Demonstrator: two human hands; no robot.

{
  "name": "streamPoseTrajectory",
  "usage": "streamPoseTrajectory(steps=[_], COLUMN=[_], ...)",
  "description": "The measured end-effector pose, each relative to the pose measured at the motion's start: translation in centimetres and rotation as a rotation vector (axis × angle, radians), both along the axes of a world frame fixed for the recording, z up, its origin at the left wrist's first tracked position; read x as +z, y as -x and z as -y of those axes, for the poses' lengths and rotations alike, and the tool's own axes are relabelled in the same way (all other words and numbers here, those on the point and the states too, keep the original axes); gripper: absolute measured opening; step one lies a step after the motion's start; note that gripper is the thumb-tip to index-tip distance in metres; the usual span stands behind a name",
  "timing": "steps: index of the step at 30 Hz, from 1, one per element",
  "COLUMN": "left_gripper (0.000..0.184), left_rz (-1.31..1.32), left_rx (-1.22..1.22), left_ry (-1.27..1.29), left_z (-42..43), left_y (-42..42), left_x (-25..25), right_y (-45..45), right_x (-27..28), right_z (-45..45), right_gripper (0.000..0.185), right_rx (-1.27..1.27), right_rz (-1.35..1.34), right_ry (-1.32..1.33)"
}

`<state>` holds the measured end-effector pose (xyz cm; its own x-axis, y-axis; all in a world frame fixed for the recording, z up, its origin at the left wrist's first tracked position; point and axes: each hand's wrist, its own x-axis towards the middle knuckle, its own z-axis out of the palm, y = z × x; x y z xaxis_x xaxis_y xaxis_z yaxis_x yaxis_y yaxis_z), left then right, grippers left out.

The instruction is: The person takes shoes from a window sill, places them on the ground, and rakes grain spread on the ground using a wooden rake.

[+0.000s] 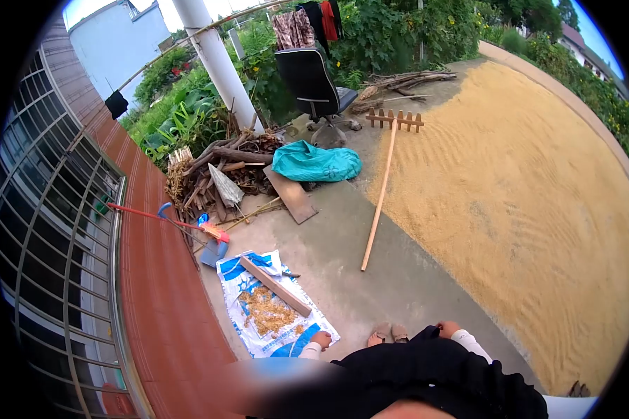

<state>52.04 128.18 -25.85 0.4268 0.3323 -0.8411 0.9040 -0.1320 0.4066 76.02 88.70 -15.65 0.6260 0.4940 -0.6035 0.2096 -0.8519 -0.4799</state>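
My left hand (321, 339) hangs low with its fingers curled, and I see nothing in it. It is over the near right edge of a white and blue printed sack (255, 342) lying flat on the concrete. On that sack are a pile of yellowish-brown husks or grain (267, 312) and a wooden board (276, 287) lying at a slant. To the right, my right hand (449, 329) is closed by my hip. Its fingertips meet a raised corner of my black garment (426, 363). My sandalled feet (388, 334) stand between both hands.
A wooden rake (380, 202) lies along the edge of a wide spread of golden grain (510, 209). Ahead are a teal sack (314, 162), piled firewood (217, 164), a flat board (291, 195) and an office chair (311, 80). A red-handled dustpan (211, 254) stands by the wall.
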Motion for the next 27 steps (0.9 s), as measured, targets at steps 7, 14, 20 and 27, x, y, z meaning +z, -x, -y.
streamPoseTrajectory(steps=[7,14,20,27], left_gripper=[0.029,0.025,0.028,0.032], left_rz=[0.024,0.122,-0.078,0.029], left_rx=[0.145,-0.474,-0.293,-0.118], left_ry=[0.093,-0.175,-0.008,0.018], left_z=[-1.4,-1.7,-4.5,-4.4], left_y=[0.9,3.9,0.3,-8.2], left_x=[0.2,-2.6,-1.5,0.3], right_y=[-1.6,-2.0,-1.1,-0.9], right_x=[-1.5,-3.0,-4.3,-4.1], right_z=[-2.7,0.4,0.3,1.9], right_gripper=[0.031,0.032,0.033,0.034], right_rx=[0.069,0.035,-0.025,-0.116], right_rz=[0.011,-0.047,-0.078,-0.122], right_ry=[0.169,0.332,0.262,0.239])
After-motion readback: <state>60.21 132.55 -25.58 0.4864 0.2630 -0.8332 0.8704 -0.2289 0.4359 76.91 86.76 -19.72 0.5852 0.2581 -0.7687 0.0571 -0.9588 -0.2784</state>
